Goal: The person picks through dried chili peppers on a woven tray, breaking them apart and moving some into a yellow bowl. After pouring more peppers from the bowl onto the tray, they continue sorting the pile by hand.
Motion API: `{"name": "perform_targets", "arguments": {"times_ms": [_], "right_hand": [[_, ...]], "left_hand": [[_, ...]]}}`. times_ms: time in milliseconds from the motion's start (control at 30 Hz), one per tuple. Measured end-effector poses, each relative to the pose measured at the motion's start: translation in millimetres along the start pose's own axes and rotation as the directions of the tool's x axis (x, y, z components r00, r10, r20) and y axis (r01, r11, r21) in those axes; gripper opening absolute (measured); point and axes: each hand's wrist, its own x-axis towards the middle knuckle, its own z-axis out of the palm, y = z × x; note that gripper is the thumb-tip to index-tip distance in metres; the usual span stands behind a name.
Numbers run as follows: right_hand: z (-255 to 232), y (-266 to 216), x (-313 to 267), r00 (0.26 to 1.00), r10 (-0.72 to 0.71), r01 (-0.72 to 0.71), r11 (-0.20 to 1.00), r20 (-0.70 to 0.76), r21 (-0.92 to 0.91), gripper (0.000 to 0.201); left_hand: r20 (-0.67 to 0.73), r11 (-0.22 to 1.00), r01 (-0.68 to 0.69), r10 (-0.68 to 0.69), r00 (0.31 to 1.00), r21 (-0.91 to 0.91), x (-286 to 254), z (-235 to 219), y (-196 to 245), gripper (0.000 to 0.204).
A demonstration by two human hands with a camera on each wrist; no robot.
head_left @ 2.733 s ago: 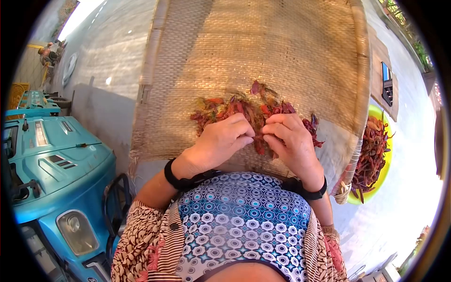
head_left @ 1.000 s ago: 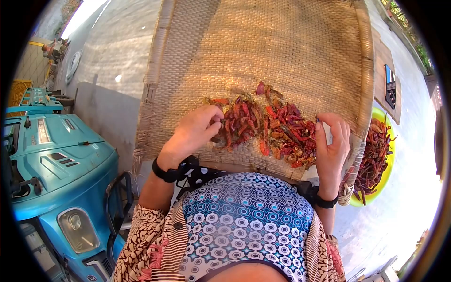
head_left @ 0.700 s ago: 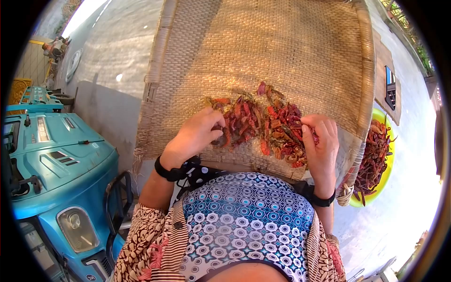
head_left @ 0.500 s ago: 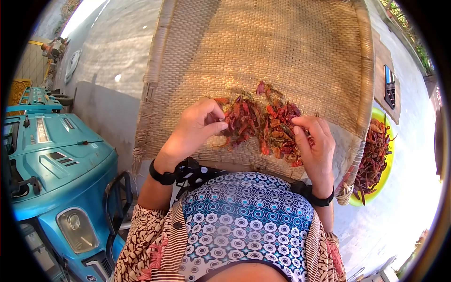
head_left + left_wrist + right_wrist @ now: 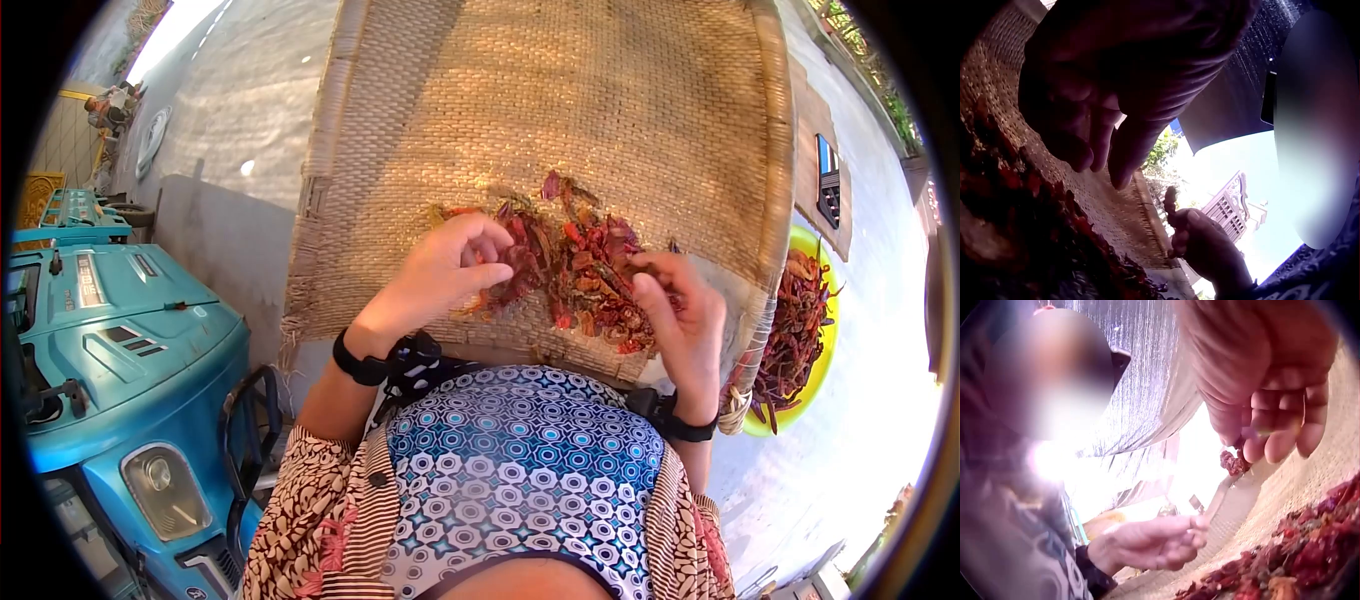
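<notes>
Dried red chilies (image 5: 590, 275) lie heaped on the near part of a woven mat (image 5: 560, 90). At the heap's left edge hovers the left hand (image 5: 435, 278), fingers bent loosely and thumb apart; the left wrist view shows nothing in this hand (image 5: 1141, 87). Over the heap's right side is the right hand (image 5: 690, 325). Its thumb and index finger pinch a small wrinkled chili (image 5: 1233, 462), clearest in the right wrist view, where the other fingers of this hand (image 5: 1260, 369) hang loosely bent.
A yellow-green basin (image 5: 828, 335) full of dried chilies stands right of the mat. Beyond it a dark device (image 5: 828, 185) lies on a board. A turquoise vehicle (image 5: 130, 340) is at the left, and a person (image 5: 112, 105) sits far back left.
From close together over the heap, the hands have moved apart. In the last half second the left hand has shifted right over the heap's edge, and the right hand slightly right.
</notes>
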Motion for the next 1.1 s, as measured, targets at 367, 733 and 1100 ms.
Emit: {"name": "perform_targets", "arguments": {"times_ms": [367, 733, 1100], "right_hand": [[-130, 89, -37, 0.550, 0.093, -0.334, 0.936, -0.830, -0.116, 0.033], [-2, -2, 3, 0.965, -0.095, 0.094, 0.995, 0.244, 0.015, 0.047], [17, -3, 6, 0.981, -0.108, 0.099, 0.993, 0.161, 0.060, 0.011]], "left_hand": [[-0.054, 0.805, -0.136, 0.204, 0.977, 0.577, 0, -1, -44, 0.025], [0.009, 0.921, -0.201, 0.210, 0.978, 0.334, -3, 12, 5, 0.020], [0.036, 0.931, -0.323, 0.322, 0.946, 0.172, 2, 39, 14, 0.026]]}}
